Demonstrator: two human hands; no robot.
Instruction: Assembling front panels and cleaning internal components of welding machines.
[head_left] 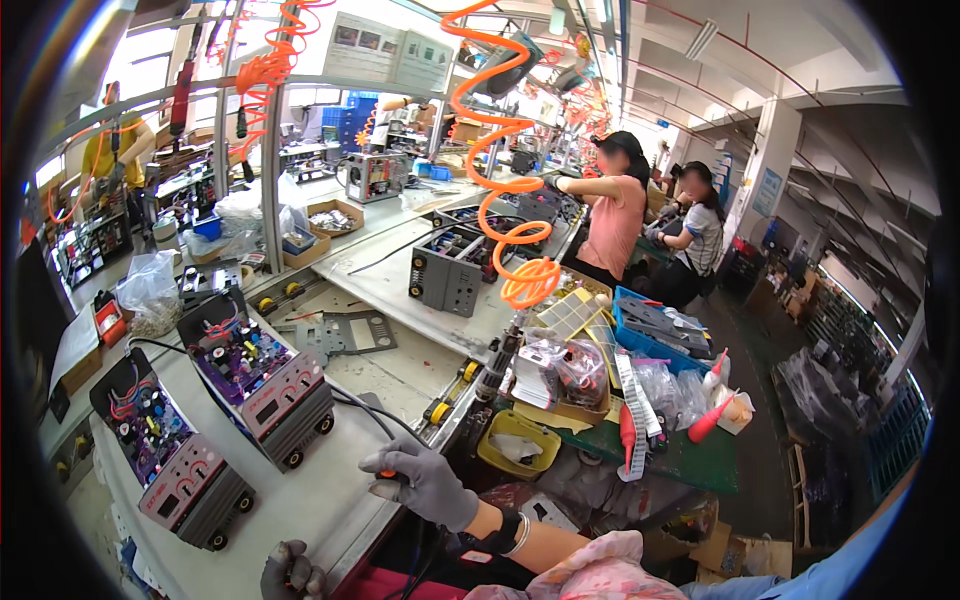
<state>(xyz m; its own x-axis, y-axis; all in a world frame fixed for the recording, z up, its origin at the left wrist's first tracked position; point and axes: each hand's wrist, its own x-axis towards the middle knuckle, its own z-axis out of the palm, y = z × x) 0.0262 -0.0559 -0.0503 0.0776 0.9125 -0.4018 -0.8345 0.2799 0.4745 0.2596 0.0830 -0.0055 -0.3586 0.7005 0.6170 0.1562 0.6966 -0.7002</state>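
My right hand (432,484), in a grey glove, is closed around a small dark piece with an orange-red part (388,476), beside the front edge of the bench. Its exact kind is hidden by the fingers. At the lower edge my left hand (292,574), also gloved, has its fingers curled; I cannot make out whether anything is in them. Two open machine units with bare circuit boards, one nearer the middle (283,402) and one at the left (192,487), stand on the white work board (310,505). Black cables (372,415) run between the middle unit and my right hand.
An orange coiled air hose (500,130) hangs with a screwdriver tool (495,365). Another unit (448,280) stands further up the line. At right are a yellow bin (548,440), blue tray (640,310) and red-tipped bottles (710,418). Two people (618,215) work beyond.
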